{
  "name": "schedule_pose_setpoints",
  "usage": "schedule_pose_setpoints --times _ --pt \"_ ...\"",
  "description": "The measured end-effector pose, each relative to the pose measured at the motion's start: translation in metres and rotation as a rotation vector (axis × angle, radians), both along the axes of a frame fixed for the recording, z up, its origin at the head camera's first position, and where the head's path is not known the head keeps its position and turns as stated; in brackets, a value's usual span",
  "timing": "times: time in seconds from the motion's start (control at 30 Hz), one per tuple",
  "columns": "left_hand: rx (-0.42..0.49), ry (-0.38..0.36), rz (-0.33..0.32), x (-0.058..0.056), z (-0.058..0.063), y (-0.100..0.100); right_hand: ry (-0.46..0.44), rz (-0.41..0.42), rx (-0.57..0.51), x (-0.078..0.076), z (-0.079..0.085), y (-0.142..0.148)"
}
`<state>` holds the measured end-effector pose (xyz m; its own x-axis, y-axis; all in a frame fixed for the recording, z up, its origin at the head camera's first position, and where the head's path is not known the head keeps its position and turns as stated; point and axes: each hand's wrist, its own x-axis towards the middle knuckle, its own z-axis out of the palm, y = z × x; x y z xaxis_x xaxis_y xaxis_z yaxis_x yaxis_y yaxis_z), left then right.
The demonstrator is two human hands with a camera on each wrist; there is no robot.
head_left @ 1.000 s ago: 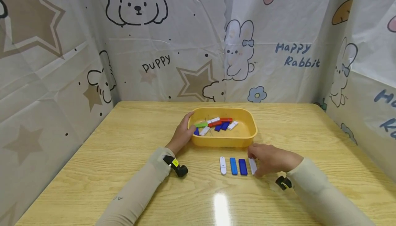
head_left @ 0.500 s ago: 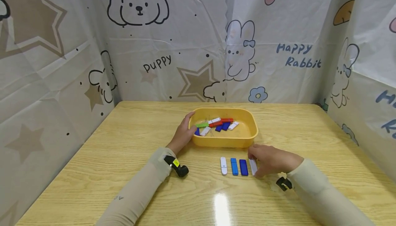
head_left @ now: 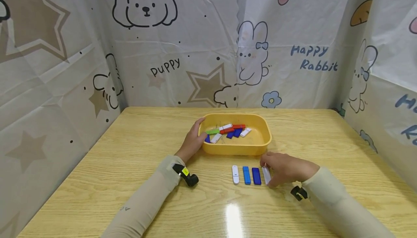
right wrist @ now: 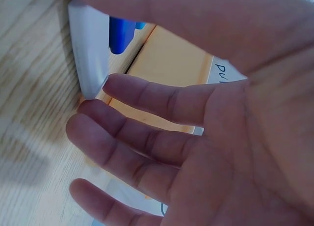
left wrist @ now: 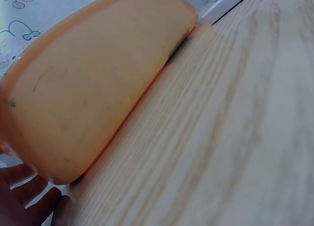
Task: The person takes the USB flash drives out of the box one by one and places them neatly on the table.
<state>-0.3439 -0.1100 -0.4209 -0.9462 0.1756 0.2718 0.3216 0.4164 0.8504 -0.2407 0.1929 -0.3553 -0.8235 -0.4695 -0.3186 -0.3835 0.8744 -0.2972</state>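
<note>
My left hand point(head_left: 192, 142) grips the left end of a yellow plastic bin point(head_left: 236, 150), its thumb over the rim; the left wrist view shows fingers point(left wrist: 41, 204) at the bin's lower corner. My right hand point(head_left: 288, 167) has thumb and index finger at the two ends of a white USB stick point(head_left: 266, 175) lying on the table. In the right wrist view that white stick point(right wrist: 91, 51) runs between thumb and index fingertip, while the other fingers stretch out loosely. To its left, in a row, lie a dark blue stick point(head_left: 256, 176), a light blue stick point(head_left: 246, 175) and a rounded white stick point(head_left: 235, 174).
Inside the bin are several more sticks, among them a green one point(head_left: 213, 132), a red one point(head_left: 239, 126) and a white one point(head_left: 245, 132). A printed curtain point(head_left: 202, 49) encloses the wooden table point(head_left: 156, 129) at the back and both sides.
</note>
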Motion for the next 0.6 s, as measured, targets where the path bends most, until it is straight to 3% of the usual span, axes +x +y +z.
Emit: schedule_pose_setpoints --times 0.37,0.6 --pt "0.015 -0.016 -0.004 0.0007 -0.0005 0.0007 0.005 -0.015 0.009 0.0 0.003 0.0021" --pt "0.012 0.015 0.0 -0.0007 -0.0011 0.0 0.079 0.015 -0.043 -0.0024 0.0077 0.0014"
